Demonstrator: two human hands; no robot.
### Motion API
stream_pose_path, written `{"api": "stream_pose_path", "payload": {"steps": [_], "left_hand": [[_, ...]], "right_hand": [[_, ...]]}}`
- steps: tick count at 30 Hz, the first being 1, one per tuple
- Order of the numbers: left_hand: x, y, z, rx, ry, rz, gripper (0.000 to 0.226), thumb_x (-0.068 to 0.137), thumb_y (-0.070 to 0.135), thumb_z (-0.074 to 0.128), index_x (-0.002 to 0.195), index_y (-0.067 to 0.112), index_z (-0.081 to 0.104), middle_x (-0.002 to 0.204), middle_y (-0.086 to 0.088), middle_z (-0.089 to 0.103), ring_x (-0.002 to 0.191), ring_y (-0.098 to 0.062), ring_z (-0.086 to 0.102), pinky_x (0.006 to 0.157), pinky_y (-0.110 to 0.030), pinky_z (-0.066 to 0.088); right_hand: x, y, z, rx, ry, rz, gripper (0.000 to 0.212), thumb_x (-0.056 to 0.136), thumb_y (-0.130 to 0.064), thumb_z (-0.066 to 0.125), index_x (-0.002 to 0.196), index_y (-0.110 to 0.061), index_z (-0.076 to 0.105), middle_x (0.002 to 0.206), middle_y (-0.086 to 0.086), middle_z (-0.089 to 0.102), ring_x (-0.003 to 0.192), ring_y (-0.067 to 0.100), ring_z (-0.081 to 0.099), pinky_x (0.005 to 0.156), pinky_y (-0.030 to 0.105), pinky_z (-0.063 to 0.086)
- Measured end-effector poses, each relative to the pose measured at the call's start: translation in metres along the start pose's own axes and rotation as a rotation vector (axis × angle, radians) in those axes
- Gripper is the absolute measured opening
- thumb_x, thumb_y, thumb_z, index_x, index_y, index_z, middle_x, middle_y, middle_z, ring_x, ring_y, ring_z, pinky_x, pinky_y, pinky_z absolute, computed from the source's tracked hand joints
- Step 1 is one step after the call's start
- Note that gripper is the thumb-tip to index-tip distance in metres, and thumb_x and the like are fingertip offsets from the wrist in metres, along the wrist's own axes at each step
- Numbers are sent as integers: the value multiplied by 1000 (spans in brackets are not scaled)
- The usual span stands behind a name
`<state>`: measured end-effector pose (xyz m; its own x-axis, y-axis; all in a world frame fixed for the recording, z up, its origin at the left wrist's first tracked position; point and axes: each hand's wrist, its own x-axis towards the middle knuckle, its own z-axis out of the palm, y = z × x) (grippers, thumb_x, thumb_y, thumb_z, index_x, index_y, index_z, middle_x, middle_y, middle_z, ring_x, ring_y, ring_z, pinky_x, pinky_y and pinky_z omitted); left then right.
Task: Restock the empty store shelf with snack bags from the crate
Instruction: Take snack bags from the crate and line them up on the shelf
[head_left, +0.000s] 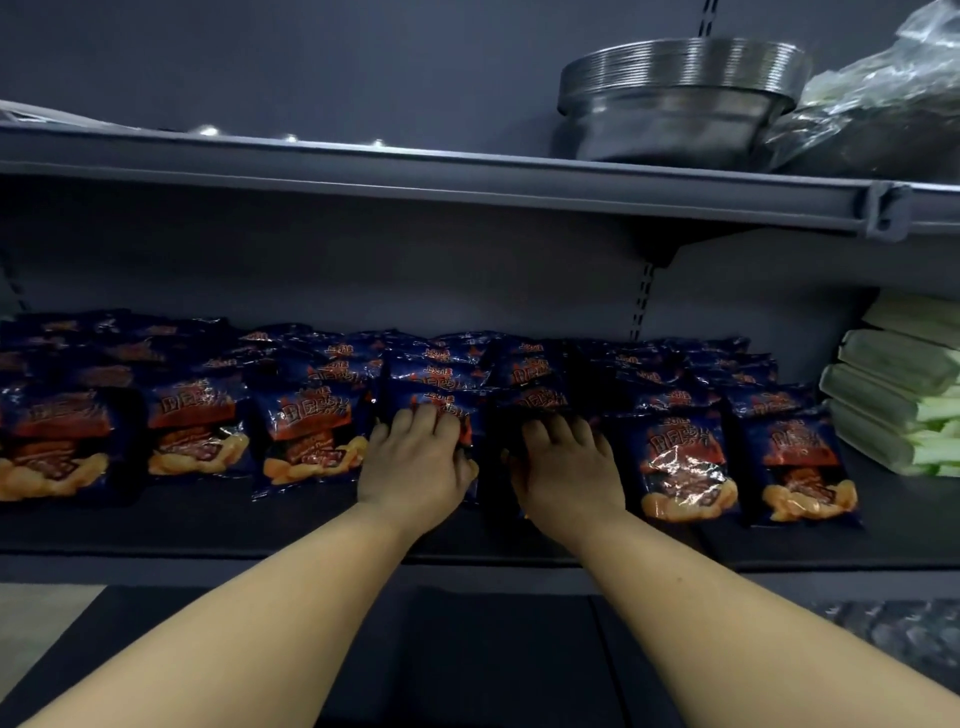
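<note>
Shelf: a dark grey store shelf spans the view; every place below is given relative to it.
Upper shelf: a second shelf runs above it, bearing a stack of steel bowls and a clear plastic bag at its right end.
Snack bags: dark blue snack bags with red and orange print lie in overlapping rows across the shelf, from its left end to near its right end.
Green packs: pale green wrapped packs are stacked at the shelf's right end, just beside the last bags.
Crate: not in view.
Left hand: the left hand rests at the shelf's middle front, fingers curled over the top edge of a front-row bag.
Right hand: the right hand lies just beside it, fingers curled over a neighbouring bag.
Step, as judged: seating two bags into the front row.
Doing it well: slide them flat, labels up, front edges level with neighbouring bags, without shoving rear rows back.
</note>
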<state>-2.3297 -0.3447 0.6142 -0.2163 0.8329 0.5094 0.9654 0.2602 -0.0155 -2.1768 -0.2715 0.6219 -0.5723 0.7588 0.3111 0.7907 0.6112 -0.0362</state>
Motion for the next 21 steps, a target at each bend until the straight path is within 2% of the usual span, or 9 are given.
{"api": "stream_pose_path", "payload": {"steps": [3,5,8,11,14,16,21], "left_hand": [[5,-4,15,-32,-42,44,56,95,45,32,144,19,35,156,-6,22,143,-28,15,115,-46,10],[8,-7,26,-26,-71,46,66,90,49,24,150,21,27,160,-5,10,147,-29,3,116,-49,-2],[11,-12,43,-28,-77,46,73,87,55,11,153,24,18,162,-4,1,147,-30,-4,113,-53,-10],[11,-14,57,-39,-59,32,74,86,56,10,153,25,17,162,-4,1,147,-32,-4,113,-56,-7],[11,-15,66,-34,-37,16,68,91,56,23,150,22,30,159,-9,18,146,-37,11,113,-61,6],[13,-16,71,-8,-11,19,67,92,57,28,147,20,35,155,-12,28,143,-40,20,111,-63,13],[20,-17,80,27,25,25,68,92,59,30,147,19,35,153,-14,33,140,-43,26,109,-64,17]], "right_hand": [[6,3,9,34,-47,17,58,102,-49,21,153,-26,7,162,-1,2,148,26,-7,119,47,0],[9,6,16,30,-75,20,61,101,-52,17,154,-28,-2,162,-4,-9,147,23,-17,119,48,-6],[14,10,28,12,-106,19,63,100,-54,14,152,-29,-11,160,-4,-20,144,20,-26,118,47,-11],[19,12,39,10,-96,5,64,100,-53,13,152,-27,-15,158,-3,-24,142,20,-29,117,45,-14],[26,14,48,1,-64,-8,65,99,-54,9,153,-25,-12,159,-1,-21,143,21,-28,116,46,-13],[32,12,53,-26,-32,-12,71,90,-57,-3,152,-25,-12,160,0,-19,140,20,-30,115,47,-13],[40,9,59,-26,-14,2,76,84,-56,-9,152,-24,-12,161,1,-16,145,25,-23,114,48,-14]]}}
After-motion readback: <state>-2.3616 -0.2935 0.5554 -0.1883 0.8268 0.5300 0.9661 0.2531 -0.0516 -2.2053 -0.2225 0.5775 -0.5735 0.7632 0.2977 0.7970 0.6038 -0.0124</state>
